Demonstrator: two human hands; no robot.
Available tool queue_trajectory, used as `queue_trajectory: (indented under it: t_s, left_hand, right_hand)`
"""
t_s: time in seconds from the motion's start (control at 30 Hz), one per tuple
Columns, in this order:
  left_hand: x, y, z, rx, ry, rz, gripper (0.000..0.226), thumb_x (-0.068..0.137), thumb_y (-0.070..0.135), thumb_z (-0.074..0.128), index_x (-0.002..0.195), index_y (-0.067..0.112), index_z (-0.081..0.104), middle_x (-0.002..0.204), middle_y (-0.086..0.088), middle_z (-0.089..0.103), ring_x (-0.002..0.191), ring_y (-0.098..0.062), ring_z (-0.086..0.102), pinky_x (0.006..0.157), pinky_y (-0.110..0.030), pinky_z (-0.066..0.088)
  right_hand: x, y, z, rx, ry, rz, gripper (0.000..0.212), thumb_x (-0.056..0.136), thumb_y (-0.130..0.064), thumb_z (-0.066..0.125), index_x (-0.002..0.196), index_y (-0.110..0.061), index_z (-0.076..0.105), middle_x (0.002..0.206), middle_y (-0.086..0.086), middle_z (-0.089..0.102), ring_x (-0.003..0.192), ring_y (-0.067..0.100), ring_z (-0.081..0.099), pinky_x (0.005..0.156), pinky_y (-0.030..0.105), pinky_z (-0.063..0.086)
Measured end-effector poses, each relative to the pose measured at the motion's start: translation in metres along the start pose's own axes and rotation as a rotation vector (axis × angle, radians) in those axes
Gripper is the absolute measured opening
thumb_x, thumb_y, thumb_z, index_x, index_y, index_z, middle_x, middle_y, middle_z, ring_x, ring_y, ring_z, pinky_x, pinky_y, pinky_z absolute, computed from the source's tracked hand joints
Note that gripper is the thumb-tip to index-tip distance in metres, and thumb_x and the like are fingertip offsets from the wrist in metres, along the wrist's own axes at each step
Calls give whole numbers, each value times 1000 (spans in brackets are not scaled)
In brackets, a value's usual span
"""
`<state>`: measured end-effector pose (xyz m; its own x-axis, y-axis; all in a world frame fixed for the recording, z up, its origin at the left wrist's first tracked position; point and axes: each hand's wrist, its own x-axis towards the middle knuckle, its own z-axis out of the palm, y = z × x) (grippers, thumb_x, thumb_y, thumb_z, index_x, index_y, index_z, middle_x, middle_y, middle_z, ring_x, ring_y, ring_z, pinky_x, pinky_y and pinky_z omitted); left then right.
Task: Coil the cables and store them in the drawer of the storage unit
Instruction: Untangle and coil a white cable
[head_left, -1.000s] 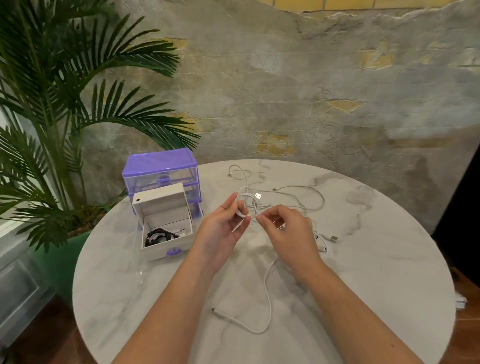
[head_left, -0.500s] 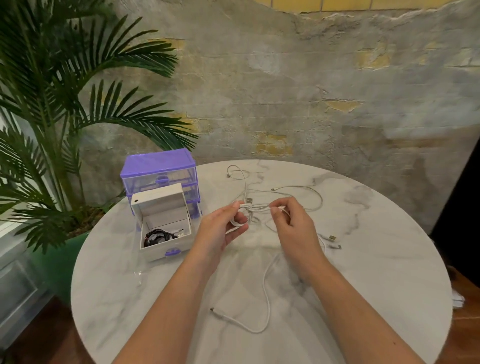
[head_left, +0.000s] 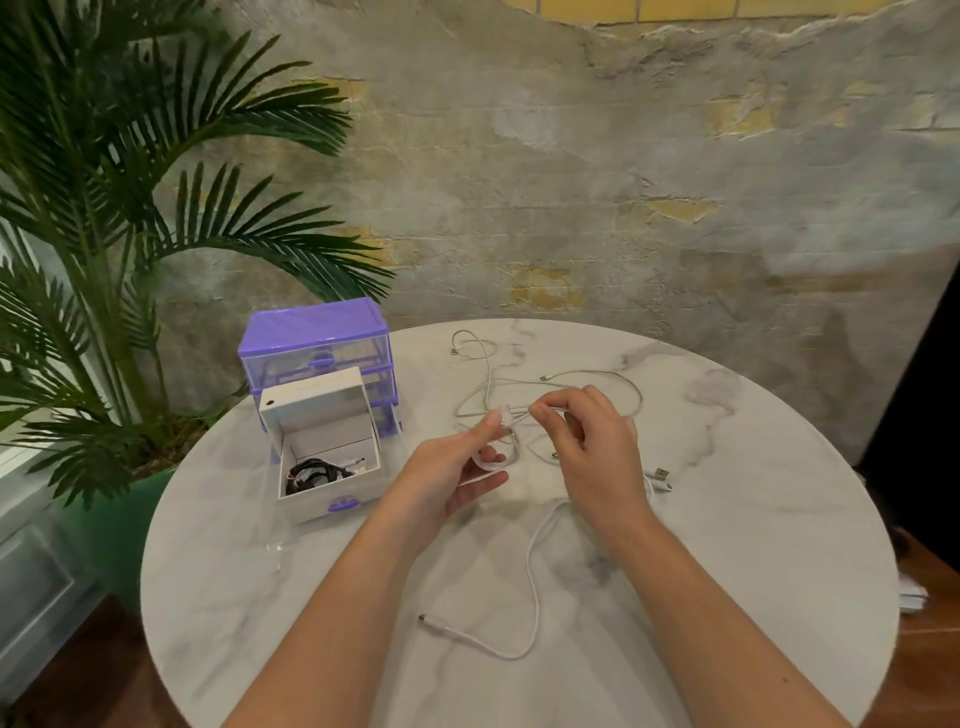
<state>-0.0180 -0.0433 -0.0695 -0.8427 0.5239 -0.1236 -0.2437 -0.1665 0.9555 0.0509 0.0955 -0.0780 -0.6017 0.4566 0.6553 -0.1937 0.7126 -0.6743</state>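
Over the middle of the round marble worktop (head_left: 727, 519) the person works a white cable (head_left: 535, 566) with both hands. The left hand (head_left: 452, 478) has a small loop of it wound about its fingers (head_left: 488, 460), the thumb pressing the cable's end down on top. The right hand (head_left: 592, 447) pinches the same cable between thumb and forefinger, just beside the left thumb, its other fingers loosely curled. From the hands the cable drops to the worktop and curves back toward the person, its plug lying free on the marble.

Beyond the hands lies a tangle of thinner pale cables (head_left: 571, 379) — their plugs scattered around the right hand. Left of the hands stands the purple storage unit (head_left: 311, 338) at the worktop's edge, its bottom drawer (head_left: 332, 493) pulled out — a coiled black cable (head_left: 317, 473) sits inside, and a white box (head_left: 311, 400) rests on the drawer's back part, against the unit. A palm plant (head_left: 104, 208) rises behind the unit.
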Motion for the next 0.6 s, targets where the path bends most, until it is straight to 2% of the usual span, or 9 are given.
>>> queue_trajectory:
  t_s: [0.1,0.17,0.23,0.3,0.37,0.43,0.5,0.6]
  left_hand:
    - [1,-2,-2,29,-46,-18,52,84,37,69,108,-8,67,67,5,61,81,-14,63,78,-28,58]
    - [1,0,-3,16,-76,-37,45,86,35,68,108,-4,70,67,3,57,76,-13,63,79,-29,59]
    - [-1,2,-2,-43,-114,-77,28,89,30,66,97,4,74,72,-1,55,73,-16,65,79,-32,60]
    - [-3,4,-2,-112,-126,-99,19,90,24,64,85,8,74,72,-3,55,70,-18,65,77,-33,60]
    - [-3,6,-2,-183,-132,-94,18,90,21,63,88,6,71,69,-3,55,70,-19,65,76,-34,60]
    - [-4,9,-3,-264,-138,-82,26,89,20,63,107,0,65,68,-2,55,71,-19,65,75,-33,60]
    - [-4,11,-5,-338,-142,-66,41,85,19,64,120,-2,61,67,-2,55,72,-19,66,73,-33,60]
    - [-5,14,-5,-411,-168,-56,44,76,17,66,115,-3,62,69,-4,57,76,-22,71,70,-33,60]
  right_hand:
    - [1,-2,0,38,-13,-6,10,93,-39,61,88,-32,67,78,-25,51,70,5,47,79,47,45]
    - [1,-1,0,57,-37,8,11,94,-41,59,91,-33,66,81,-27,51,74,2,48,82,44,44]
    - [0,1,0,96,-83,45,13,96,-41,54,99,-34,65,88,-22,50,82,3,50,87,39,44]
    - [-2,2,0,173,-137,96,17,99,-32,50,110,-33,64,97,-13,49,89,6,50,89,31,42]
    - [-2,2,0,223,-178,136,27,101,-19,46,119,-29,63,101,-2,46,96,9,48,92,25,38]
    - [-1,3,1,150,-194,132,31,103,-16,41,123,-26,62,100,-2,44,104,11,44,95,20,33]
    - [1,8,1,6,-211,127,30,104,-23,39,120,-22,64,98,-2,45,106,15,41,93,20,30]
    - [3,19,-2,-273,-302,183,36,103,-36,37,104,-18,68,104,1,48,107,23,38,96,32,31]
